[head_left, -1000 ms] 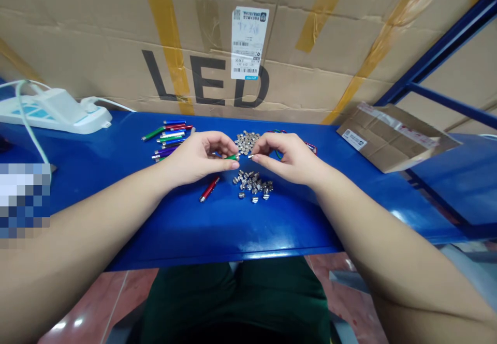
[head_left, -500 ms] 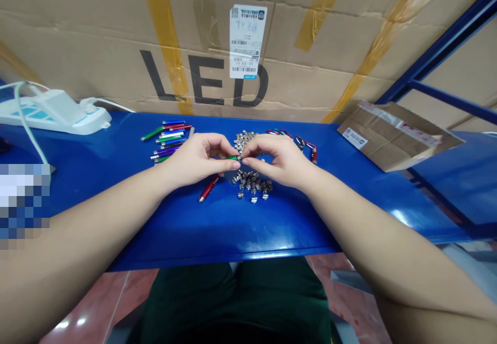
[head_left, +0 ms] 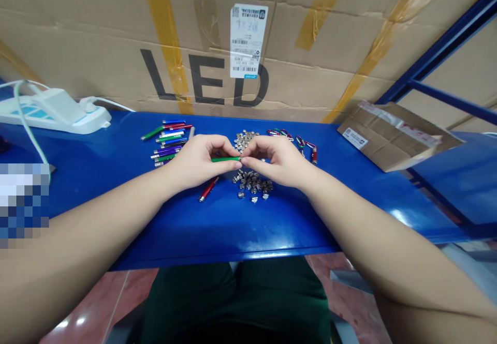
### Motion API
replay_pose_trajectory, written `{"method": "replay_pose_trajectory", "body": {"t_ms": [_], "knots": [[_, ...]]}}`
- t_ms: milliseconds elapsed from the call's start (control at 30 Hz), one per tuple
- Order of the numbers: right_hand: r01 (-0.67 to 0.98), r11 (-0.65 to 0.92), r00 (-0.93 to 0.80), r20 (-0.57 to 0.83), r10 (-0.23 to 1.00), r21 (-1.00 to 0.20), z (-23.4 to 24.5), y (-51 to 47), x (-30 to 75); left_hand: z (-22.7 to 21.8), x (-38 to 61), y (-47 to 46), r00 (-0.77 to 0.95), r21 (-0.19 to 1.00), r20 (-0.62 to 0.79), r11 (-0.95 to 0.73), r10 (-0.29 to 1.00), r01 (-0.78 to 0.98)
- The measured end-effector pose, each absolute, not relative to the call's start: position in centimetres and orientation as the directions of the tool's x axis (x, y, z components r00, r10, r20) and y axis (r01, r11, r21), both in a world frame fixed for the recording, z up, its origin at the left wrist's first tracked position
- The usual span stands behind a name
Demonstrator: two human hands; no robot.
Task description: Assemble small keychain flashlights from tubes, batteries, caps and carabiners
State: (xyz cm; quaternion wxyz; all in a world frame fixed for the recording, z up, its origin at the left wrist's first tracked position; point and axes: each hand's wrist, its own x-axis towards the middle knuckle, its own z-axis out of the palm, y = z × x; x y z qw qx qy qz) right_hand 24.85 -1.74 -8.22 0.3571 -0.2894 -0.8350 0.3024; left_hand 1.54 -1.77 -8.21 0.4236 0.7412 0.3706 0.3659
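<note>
My left hand [head_left: 204, 160] pinches a slim green penlight [head_left: 225, 159] between thumb and fingers, holding it level above the table. My right hand [head_left: 277, 159] is closed at the penlight's right end, thumb and fingertips pressed round its metal tip; whether a separate small cap is between them is hidden. Just below the hands lies a pile of small silver metal caps [head_left: 253, 182]. Behind the fingertips are several round button cells [head_left: 244, 140]. A red penlight [head_left: 208, 189] rests on the table below my left hand.
Several coloured penlights [head_left: 171, 141] lie at the left. Small carabiners [head_left: 279, 133] and a red penlight [head_left: 314, 155] lie right. A white power strip [head_left: 87, 121], an open cardboard box [head_left: 392, 134] and a large carton [head_left: 310, 80] border the blue table [head_left: 186, 230].
More of the green penlight's body now shows between the left thumb and fingers. Both hands stay in nearly the same place, fingertips still meeting at its right end.
</note>
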Motion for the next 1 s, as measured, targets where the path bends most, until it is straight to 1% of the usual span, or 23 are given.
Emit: {"method": "replay_pose_trajectory", "body": {"t_ms": [100, 167, 233, 367, 500, 1000], "knots": [[0.153, 0.497, -0.565, 0.337, 0.753, -0.854, -8.6, -1.72, 24.59, -8.21, 1.55, -1.89, 0.467, 0.874, 0.277, -0.423, 0.84, 0.241], [0.1, 0.425, -0.572, 0.298, 0.764, -0.9, -8.68, -1.71, 24.43, -8.25, 1.54, -1.92, 0.473, 0.865, 0.304, -0.448, 0.827, 0.226], [0.072, 0.396, -0.578, 0.285, 0.765, -0.915, -8.67, -1.69, 24.3, -8.3, 1.53, -1.93, 0.479, 0.865, 0.311, -0.454, 0.821, 0.215], [0.054, 0.383, -0.58, 0.283, 0.764, -0.922, -8.69, -1.58, 24.19, -8.4, 1.57, -1.97, 0.476, 0.872, 0.293, -0.436, 0.829, 0.224], [0.072, 0.385, -0.56, 0.282, 0.779, -0.92, -8.93, -1.41, 24.26, -8.45, 1.63, -1.98, 0.458, 0.876, 0.266, -0.411, 0.848, 0.253], [0.151, 0.476, -0.55, 0.327, 0.769, -0.866, -9.09, -1.39, 24.71, -8.26, 1.8, -2.01, 0.418, 0.898, 0.239, -0.363, 0.876, 0.248]]}}
